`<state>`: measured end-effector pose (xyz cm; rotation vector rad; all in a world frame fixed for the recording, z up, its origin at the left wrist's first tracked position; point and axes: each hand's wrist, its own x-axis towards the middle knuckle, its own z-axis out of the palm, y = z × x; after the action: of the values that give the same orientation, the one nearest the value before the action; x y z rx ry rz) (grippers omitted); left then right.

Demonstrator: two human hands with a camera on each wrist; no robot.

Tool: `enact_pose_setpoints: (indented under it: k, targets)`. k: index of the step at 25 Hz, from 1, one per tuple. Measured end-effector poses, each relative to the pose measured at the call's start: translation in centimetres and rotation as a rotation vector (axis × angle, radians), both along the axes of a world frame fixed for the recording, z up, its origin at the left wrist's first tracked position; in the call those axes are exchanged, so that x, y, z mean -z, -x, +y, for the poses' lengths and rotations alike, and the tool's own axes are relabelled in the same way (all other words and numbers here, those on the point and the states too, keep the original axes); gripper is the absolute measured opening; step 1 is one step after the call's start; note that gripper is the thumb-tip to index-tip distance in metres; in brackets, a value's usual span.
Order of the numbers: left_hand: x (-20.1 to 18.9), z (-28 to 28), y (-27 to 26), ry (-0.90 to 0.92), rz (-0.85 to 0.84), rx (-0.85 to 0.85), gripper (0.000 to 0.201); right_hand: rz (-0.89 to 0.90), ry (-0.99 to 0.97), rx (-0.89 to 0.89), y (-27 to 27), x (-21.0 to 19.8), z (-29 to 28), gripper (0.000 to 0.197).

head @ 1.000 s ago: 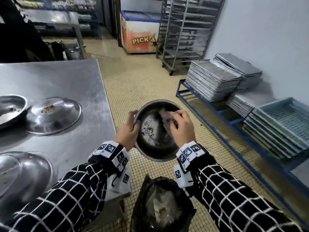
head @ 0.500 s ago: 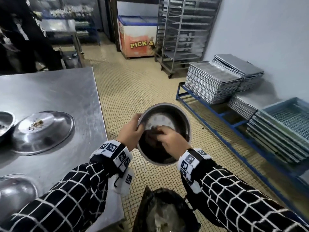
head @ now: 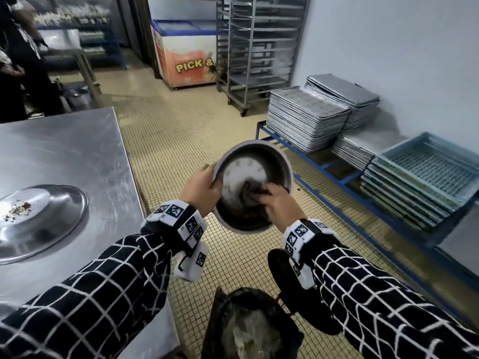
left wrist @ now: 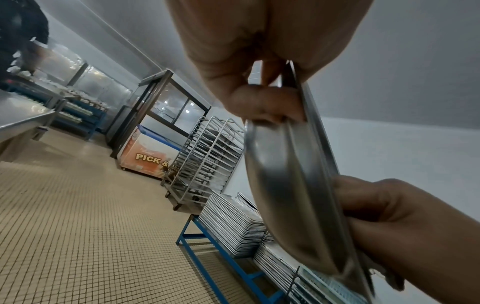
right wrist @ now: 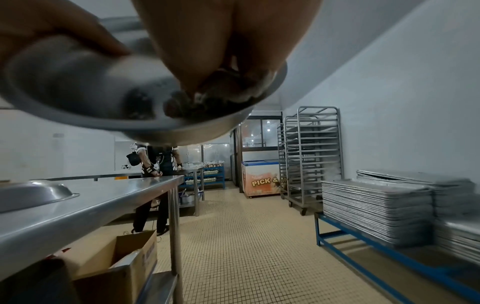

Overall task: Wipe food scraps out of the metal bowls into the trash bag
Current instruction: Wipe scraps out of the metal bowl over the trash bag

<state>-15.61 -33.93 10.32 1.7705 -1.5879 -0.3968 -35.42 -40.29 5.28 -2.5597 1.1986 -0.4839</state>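
Note:
I hold a round metal bowl tilted toward me over the floor. My left hand grips its left rim, thumb inside; the left wrist view shows the rim of the bowl pinched between thumb and fingers. My right hand presses a crumpled grey cloth against the bowl's lower inside, where dark scraps gather. A black trash bag stands open on the floor below the bowl. A second metal bowl with scraps lies on the steel table.
Stacks of baking trays and blue mesh crates sit on a low blue rack at the right. A wheeled tray rack and a chest freezer stand at the back. A person stands behind the table. A cardboard box sits under it.
My right hand with the cloth swept from the bowl's upper right down to its lower inside. The bowl rose slightly and the view shifted left to right.

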Motion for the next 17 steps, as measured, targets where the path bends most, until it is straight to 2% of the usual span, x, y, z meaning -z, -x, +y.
enact_pose_setpoints:
  k: [5,11,12,14,16,17]
  targets:
    - [0.5,-1.0,1.7,0.142,-0.042,0.031,0.039,-0.148,-0.146,-0.033,-0.5,0.3,0.5,0.037]
    - [1.1,-0.8,2.4,0.155,-0.083,0.02,0.05,-0.026,-0.191,-0.088,1.0,-0.8,0.8,0.037]
    - [1.2,-0.8,2.3,0.146,-0.082,0.015,0.05,-0.067,-0.175,-0.073,1.1,-1.1,1.0,0.035]
    - [1.3,-1.0,1.9,0.129,-0.07,0.045,0.05,-0.27,-0.159,0.016,0.9,-2.5,1.2,0.031]
    - [1.2,-0.9,1.5,0.115,-0.063,0.107,0.048,-0.458,-0.076,0.166,0.0,-4.1,0.5,0.029]
    - [1.0,-0.7,1.4,0.105,-0.078,0.121,0.046,-0.488,-0.009,0.244,-0.5,-4.7,0.1,0.029]
